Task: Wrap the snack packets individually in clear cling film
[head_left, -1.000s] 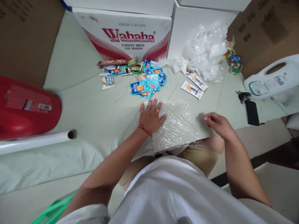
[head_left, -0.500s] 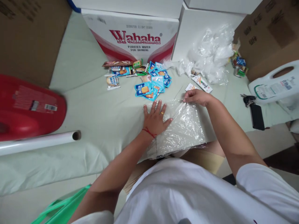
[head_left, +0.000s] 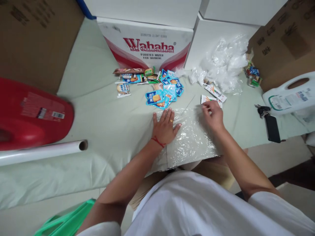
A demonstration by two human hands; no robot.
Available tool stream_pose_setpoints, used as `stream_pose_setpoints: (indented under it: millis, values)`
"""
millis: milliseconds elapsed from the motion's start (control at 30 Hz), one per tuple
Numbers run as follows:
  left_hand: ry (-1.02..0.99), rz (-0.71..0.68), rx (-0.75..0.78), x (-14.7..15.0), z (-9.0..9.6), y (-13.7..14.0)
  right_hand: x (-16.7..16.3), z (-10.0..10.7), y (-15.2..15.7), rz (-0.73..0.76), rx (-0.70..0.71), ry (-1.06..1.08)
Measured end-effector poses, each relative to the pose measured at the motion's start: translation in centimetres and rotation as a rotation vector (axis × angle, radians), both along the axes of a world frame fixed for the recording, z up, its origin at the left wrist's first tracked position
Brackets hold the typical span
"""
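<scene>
A sheet of clear, crinkled plastic film (head_left: 190, 141) lies on the pale green cloth at the front edge, close to my body. My left hand (head_left: 164, 127) rests flat on the film's left part, fingers spread, with a ring and a red string bracelet. Over the film's far right corner is my right hand (head_left: 213, 115), its fingers curled in. Whether anything is pinched there is hidden. White snack packets (head_left: 212, 100) lie just beyond that hand. Blue snack packets (head_left: 162, 95) are heaped beyond my left hand.
A Wahaha water carton (head_left: 150, 42) stands at the back, with crumpled clear plastic (head_left: 222, 65) beside it. At left are a red jug (head_left: 36, 114) and a white roll (head_left: 44, 152). A white detergent bottle (head_left: 290, 93), keys (head_left: 263, 110) and a black phone-like object (head_left: 272, 128) lie at right.
My right hand has moved right and slightly toward me from the film's far edge. The fold it pulled up in the film now lies flatter. My left hand stays pressed down.
</scene>
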State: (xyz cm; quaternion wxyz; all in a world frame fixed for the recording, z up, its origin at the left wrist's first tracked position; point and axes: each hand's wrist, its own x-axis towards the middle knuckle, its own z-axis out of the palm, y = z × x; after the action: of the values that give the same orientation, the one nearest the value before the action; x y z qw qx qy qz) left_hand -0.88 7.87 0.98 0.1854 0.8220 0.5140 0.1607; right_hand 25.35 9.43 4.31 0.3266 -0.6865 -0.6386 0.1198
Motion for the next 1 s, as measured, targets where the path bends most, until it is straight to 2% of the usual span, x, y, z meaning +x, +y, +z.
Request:
stream_pose_setpoints:
  millis: [67, 133, 267, 367, 433, 467, 600, 700, 800, 933, 1000]
  values:
    - [-0.006, -0.018, 0.009, -0.4, 0.0, 0.5, -1.2, -0.4, -1.9, 0.266, -0.030, -0.109]
    - [0.002, -0.032, 0.018, -1.1, 0.0, 0.9, -1.2, -1.3, -3.0, 0.396, -0.083, -0.198]
    - [0.058, -0.065, 0.038, -2.5, -0.2, 1.7, 1.2, -3.0, -2.2, 0.292, -0.122, -0.279]
    - [0.115, -0.087, 0.057, -2.9, -0.3, 2.1, 0.9, -2.1, 0.2, 0.173, -0.094, -0.299]
    - [0.144, -0.091, 0.069, -2.8, -0.4, 2.3, -1.9, -0.8, 2.4, 0.167, -0.045, -0.312]
    - [0.155, -0.092, 0.072, -2.7, -0.4, 2.4, -4.0, -0.2, 3.6, 0.218, -0.021, -0.317]
    - [0.196, -0.091, 0.048, -2.6, -0.3, 2.7, -13.5, 0.8, 7.8, 0.556, -0.006, -0.417]
    - [0.218, -0.081, 0.012, -2.6, -0.1, 2.7, -17.5, 0.3, 9.8, 0.744, -0.090, -0.507]
    - [0.192, -0.093, 0.026, -2.6, 0.1, 2.5, -16.7, -0.4, 10.8, 0.752, -0.155, -0.510]
    - [0.156, -0.110, 0.046, -2.7, 0.3, 2.4, -11.0, -0.7, 11.8, 0.651, -0.120, -0.464]
    - [0.152, -0.103, 0.055, -2.7, 0.3, 2.4, -7.9, -0.7, 12.6, 0.551, -0.129, -0.454]
